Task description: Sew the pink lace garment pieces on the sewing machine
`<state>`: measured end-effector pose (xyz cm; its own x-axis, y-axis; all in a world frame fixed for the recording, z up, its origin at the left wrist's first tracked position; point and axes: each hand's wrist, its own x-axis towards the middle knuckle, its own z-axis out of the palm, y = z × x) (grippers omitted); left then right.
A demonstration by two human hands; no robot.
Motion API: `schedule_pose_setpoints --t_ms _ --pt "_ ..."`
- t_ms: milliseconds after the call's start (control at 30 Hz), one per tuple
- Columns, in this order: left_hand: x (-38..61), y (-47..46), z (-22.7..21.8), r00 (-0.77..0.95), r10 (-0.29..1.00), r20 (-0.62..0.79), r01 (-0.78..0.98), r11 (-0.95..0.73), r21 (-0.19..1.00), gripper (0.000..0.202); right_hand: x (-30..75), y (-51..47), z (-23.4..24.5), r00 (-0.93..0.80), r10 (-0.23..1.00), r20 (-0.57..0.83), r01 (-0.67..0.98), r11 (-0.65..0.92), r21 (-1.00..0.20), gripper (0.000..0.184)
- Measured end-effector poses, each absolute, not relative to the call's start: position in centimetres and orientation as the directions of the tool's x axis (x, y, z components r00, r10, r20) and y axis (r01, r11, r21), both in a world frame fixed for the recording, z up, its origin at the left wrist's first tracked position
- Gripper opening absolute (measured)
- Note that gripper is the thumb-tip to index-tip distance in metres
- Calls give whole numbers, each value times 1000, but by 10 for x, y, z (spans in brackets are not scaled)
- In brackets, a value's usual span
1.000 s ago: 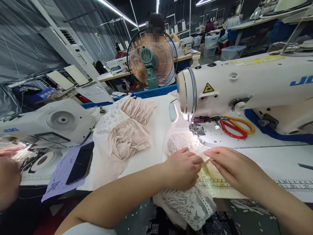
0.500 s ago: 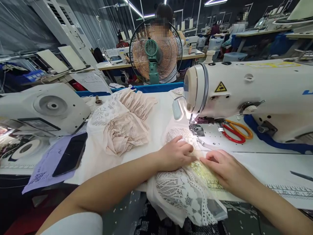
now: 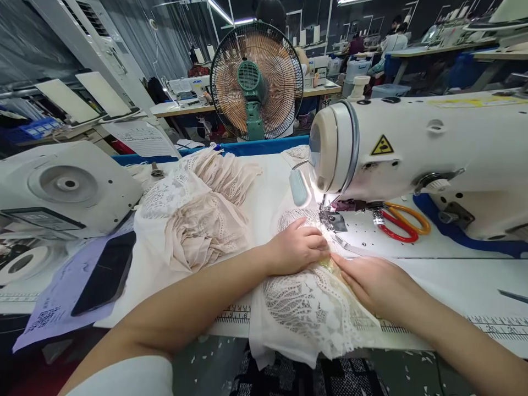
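Note:
A pale lace fabric piece runs from under the presser foot of the white sewing machine and hangs over the table's front edge. My left hand lies on the lace just in front of the foot, its fingers bent together and gripping the cloth. My right hand meets it from the right, thumb and fingers closed on the lace edge. The two hands' fingertips nearly touch. Under them, the pinched part of the cloth is mostly hidden. A narrow pale strip lies between the foot and my right hand.
Left of my hands sits a heap of beige lace pieces. Scissors with red and orange handles rest beneath the machine arm. A black phone lies on purple paper. Behind the table stands a green fan.
My right hand has moved slightly up and left, its fingers now flatter and closer to my left hand. The hanging lace has shifted up. The view has turned a little.

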<state>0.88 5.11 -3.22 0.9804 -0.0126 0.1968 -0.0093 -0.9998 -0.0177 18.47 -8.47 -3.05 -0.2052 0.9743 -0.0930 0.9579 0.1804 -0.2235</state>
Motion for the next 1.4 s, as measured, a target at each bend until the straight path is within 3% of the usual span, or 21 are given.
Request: schedule_pose_setpoints --t_ms 333,500,833,1067,1167,1233,1300,1400 --pt "15 75 -28 991 20 135 22 -1000 -12 29 174 -66 -17 -60 955 -291 998 53 -33 49" --pt "19 84 -25 995 75 68 75 -997 1 27 176 -66 -21 -67 960 -273 998 62 -27 49" --pt "23 101 -27 990 124 68 127 -991 -38 30 175 -65 -16 -21 924 -381 998 -3 -64 52" --pt "24 106 -25 980 188 66 192 -980 -58 29 177 -65 -21 -33 937 -348 998 14 -56 53" --pt "21 104 -20 972 215 92 219 -975 -32 29 181 -71 -26 -51 970 -237 986 11 -167 49" --pt "17 99 -12 957 239 162 241 -970 5 26 184 -76 -27 -24 992 -121 919 -25 -392 46" --pt "14 88 0 939 254 233 243 -967 74 24 183 -81 -27 9 995 -100 773 -70 -630 48" --pt "16 67 15 976 128 176 90 -974 210 24 177 -87 -27 -41 991 -124 631 -70 -773 44"
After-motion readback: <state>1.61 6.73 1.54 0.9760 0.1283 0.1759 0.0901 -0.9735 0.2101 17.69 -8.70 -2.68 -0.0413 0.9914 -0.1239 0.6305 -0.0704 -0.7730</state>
